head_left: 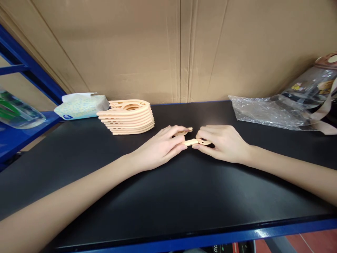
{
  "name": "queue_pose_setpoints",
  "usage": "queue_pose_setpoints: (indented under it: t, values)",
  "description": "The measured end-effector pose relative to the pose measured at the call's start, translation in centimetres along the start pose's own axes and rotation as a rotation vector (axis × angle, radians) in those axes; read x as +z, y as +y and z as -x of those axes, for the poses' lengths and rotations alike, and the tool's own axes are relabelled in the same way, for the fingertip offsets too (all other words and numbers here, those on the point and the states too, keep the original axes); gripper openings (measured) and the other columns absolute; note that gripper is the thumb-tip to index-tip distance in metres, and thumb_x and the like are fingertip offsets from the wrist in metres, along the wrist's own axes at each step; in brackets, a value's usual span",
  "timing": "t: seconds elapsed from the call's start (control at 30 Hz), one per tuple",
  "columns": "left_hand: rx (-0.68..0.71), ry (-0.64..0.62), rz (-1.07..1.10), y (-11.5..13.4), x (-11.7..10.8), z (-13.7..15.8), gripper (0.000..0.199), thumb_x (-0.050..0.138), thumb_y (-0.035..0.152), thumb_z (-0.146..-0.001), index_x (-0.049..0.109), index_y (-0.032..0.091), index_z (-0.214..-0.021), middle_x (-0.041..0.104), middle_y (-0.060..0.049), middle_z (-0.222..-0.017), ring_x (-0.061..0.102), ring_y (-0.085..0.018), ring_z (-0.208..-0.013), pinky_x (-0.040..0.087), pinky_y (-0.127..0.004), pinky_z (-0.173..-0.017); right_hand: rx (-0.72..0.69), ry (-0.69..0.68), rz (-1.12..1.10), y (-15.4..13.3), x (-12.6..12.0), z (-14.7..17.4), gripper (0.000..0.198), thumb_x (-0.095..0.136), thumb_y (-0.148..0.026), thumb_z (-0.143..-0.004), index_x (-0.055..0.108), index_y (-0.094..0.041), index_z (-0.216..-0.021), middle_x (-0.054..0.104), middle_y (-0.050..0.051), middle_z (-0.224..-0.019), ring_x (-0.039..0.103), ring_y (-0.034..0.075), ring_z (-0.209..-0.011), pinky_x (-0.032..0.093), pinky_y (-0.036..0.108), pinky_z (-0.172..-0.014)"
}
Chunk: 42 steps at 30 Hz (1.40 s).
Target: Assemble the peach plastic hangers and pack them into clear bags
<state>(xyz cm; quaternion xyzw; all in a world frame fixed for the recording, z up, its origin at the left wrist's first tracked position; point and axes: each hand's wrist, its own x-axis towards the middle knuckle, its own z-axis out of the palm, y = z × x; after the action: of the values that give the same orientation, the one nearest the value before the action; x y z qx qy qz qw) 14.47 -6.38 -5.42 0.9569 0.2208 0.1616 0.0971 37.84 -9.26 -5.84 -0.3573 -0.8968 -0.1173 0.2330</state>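
A peach plastic folding hanger (191,142) is held just above or on the black tabletop, partly hidden by my fingers. My left hand (160,147) is closed on its left side, thumb and fingers pinching it. On the other side, my right hand (223,143) grips the right part, with a curved end showing between thumb and fingers. Another narrow tip of the same colour rises behind my left fingertips. To the left of my hands stands a neat stack of similar peach hangers (126,121), several high.
A tissue pack (83,107) lies behind the stack. At the right are a crinkled clear plastic bag (265,110) and a transparent bottle (310,84) with a strap. Brown cardboard (147,49) walls the back. A blue frame edge (210,239) runs along the front.
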Motion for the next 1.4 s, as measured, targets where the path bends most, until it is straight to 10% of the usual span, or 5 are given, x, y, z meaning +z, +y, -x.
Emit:
queue_pose_setpoints:
  t: [0.73,1.4]
  values:
    - [-0.180,0.021,-0.039,-0.02,-0.11,0.03,0.032,0.040,0.041,-0.097,0.054,0.022,-0.118,0.040,-0.007,-0.143,0.041,-0.025,-0.126,0.037,-0.041,-0.105,-0.172,-0.102,-0.186,0.33,-0.19,0.12,0.012,0.047,-0.010,-0.077,0.055,-0.018,-0.080,0.058,0.007,-0.092,0.048,0.019,-0.085,0.041,0.035,-0.078]
    - [-0.212,0.070,0.009,0.21,-0.10,0.07,0.040,0.051,0.050,-0.090,0.051,0.024,-0.120,0.044,-0.008,-0.138,0.042,-0.027,-0.128,0.038,-0.044,-0.105,-0.041,-0.205,-0.516,0.32,-0.24,0.40,0.015,0.062,-0.031,-0.082,0.057,-0.020,-0.091,0.058,0.007,-0.111,0.061,0.014,-0.082,0.050,0.029,-0.075]
